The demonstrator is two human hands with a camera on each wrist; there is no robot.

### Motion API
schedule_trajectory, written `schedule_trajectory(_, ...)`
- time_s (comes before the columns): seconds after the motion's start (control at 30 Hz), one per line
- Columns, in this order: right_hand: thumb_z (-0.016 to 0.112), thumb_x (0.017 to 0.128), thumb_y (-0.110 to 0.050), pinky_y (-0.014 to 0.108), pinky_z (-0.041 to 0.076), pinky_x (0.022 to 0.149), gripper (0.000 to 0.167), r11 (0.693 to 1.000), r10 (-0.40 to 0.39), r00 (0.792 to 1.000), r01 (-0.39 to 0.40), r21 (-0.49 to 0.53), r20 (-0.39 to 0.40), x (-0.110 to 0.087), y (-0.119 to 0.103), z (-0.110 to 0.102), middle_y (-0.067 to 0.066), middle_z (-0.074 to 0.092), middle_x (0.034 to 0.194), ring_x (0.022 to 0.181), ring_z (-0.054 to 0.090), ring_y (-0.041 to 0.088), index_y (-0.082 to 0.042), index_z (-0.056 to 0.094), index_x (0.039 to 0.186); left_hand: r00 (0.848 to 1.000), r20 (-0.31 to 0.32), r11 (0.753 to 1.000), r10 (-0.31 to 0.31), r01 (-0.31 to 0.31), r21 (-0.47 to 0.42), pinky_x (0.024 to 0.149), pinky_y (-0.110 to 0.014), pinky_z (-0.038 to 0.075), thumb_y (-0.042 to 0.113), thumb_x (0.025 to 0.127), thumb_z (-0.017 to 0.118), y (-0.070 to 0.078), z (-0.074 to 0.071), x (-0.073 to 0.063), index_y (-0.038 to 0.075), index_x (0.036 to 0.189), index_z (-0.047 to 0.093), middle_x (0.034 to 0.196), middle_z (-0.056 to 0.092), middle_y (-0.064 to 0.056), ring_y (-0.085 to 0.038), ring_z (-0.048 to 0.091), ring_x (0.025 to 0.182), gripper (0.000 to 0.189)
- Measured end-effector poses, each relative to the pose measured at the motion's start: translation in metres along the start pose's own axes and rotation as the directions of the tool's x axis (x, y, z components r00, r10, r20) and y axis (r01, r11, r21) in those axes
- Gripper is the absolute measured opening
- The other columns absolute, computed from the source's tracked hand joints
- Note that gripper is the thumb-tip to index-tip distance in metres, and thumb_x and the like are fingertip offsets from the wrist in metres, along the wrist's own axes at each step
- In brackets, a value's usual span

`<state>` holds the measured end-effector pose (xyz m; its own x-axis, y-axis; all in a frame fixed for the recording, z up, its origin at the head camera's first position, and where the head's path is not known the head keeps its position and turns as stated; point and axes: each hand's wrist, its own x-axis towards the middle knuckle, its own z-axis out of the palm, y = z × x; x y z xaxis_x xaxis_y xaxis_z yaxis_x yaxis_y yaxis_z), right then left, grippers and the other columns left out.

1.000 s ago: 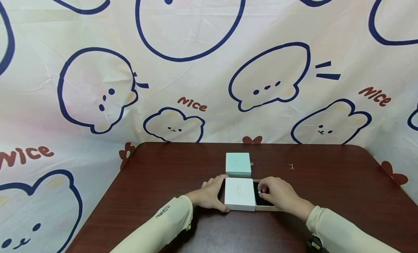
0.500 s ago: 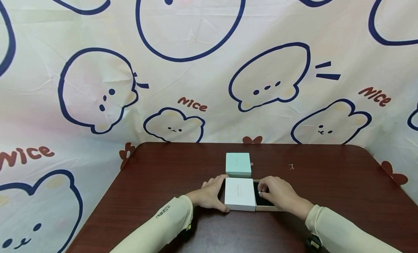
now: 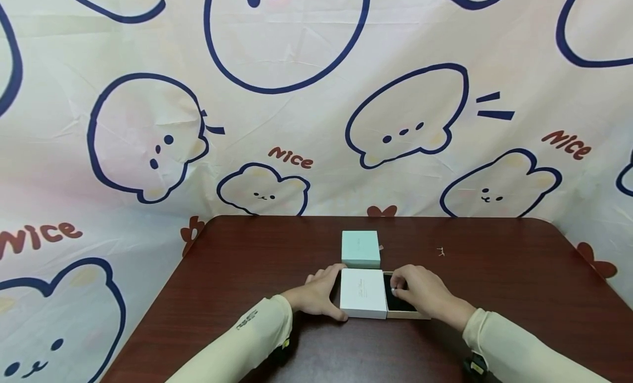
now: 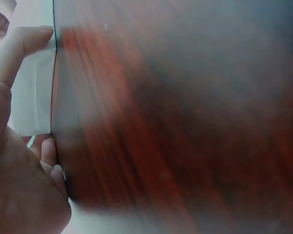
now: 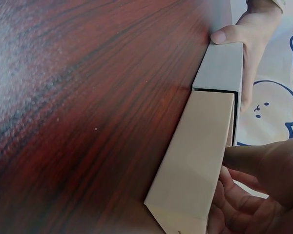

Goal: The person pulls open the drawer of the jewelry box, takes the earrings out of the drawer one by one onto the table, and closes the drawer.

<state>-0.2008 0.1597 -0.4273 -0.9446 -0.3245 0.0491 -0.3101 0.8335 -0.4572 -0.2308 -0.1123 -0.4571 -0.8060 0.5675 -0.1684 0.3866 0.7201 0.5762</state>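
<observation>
A white slide-out box sleeve [image 3: 363,293] lies on the table, its tan drawer [image 5: 193,151] pulled partway out to the right. Black lining [image 3: 395,303] shows inside the drawer. My left hand [image 3: 317,298] grips the sleeve's left end, thumb at the near corner and fingers round the far side; the left wrist view shows the thumb on its white side [image 4: 36,92]. Over the drawer is my right hand [image 3: 427,292], fingers curled, pinching a tiny shiny whitish piece [image 3: 393,290] against the lining. Its exact kind is too small to tell.
A mint-green box [image 3: 360,248] stands right behind the white sleeve, with a small tab at its right side. Farther right lies a tiny pale, forked piece [image 3: 441,252]. A patterned cloth [image 3: 296,125] hangs behind the brown table [image 3: 257,240].
Both hands stay nearly in place. The right hand's fingers shift very slightly over the drawer; the boxes have not moved.
</observation>
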Motion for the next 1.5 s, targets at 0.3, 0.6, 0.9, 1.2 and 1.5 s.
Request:
schedule_trajectory(0.3,0.077,0.087,-0.007,0.028,0.045,0.060,0.013,1.000,0.000,1.000,0.000,0.001,-0.002,0.000,-0.002,-0.003,-0.007,0.064,0.075,0.069,0.054,0.007,-0.018,0.071,0.083,1.000,-0.004,1.000,-0.002,0.002,0.001,0.092,-0.032,0.028,0.041,0.067,0.090,0.000,-0.001,0.000,0.018,0.154,0.027,0.150,0.045,0.001,-0.017,0.042,0.121,0.109)
schedule_trajectory(0.6,0.076,0.087,-0.006,0.026,0.044,0.058,0.013,0.999,-0.032,0.999,0.032,0.021,-0.018,-0.001,0.000,-0.006,-0.008,0.064,0.074,0.067,0.054,0.005,-0.017,0.071,0.083,1.000,0.000,1.000,-0.002,0.002,0.004,0.094,-0.032,0.028,0.040,0.068,0.090,0.001,0.000,-0.001,0.019,0.155,0.026,0.151,0.044,0.001,-0.017,0.042,0.123,0.110)
schedule_trajectory(0.9,0.077,0.086,-0.006,0.026,0.044,0.058,0.013,0.999,-0.032,0.999,0.033,0.033,-0.033,-0.001,0.000,-0.009,-0.008,0.063,0.073,0.067,0.053,0.006,-0.017,0.071,0.082,1.000,0.004,1.000,-0.001,0.001,-0.003,0.094,-0.033,0.028,0.041,0.069,0.089,0.001,-0.001,-0.001,0.018,0.156,0.025,0.151,0.043,0.001,-0.018,0.042,0.124,0.110)
schedule_trajectory(1.2,0.076,0.087,-0.008,0.024,0.044,0.060,0.012,0.997,-0.054,0.997,0.057,0.053,-0.054,-0.002,0.003,-0.013,-0.009,0.063,0.073,0.067,0.052,0.003,-0.017,0.071,0.081,1.000,-0.007,1.000,0.000,0.000,-0.002,0.093,-0.033,0.029,0.041,0.068,0.090,0.000,0.000,0.000,0.018,0.155,0.026,0.151,0.044,0.001,-0.018,0.043,0.124,0.110)
schedule_trajectory(1.5,0.074,0.089,-0.008,0.023,0.043,0.060,0.011,0.995,-0.057,0.997,0.061,0.080,-0.053,-0.005,0.006,-0.018,-0.009,0.062,0.073,0.065,0.050,0.002,-0.016,0.072,0.082,1.000,-0.004,1.000,-0.002,0.002,0.001,0.095,-0.034,0.029,0.042,0.068,0.089,-0.001,0.001,-0.001,0.018,0.155,0.025,0.151,0.043,0.001,-0.019,0.042,0.126,0.111)
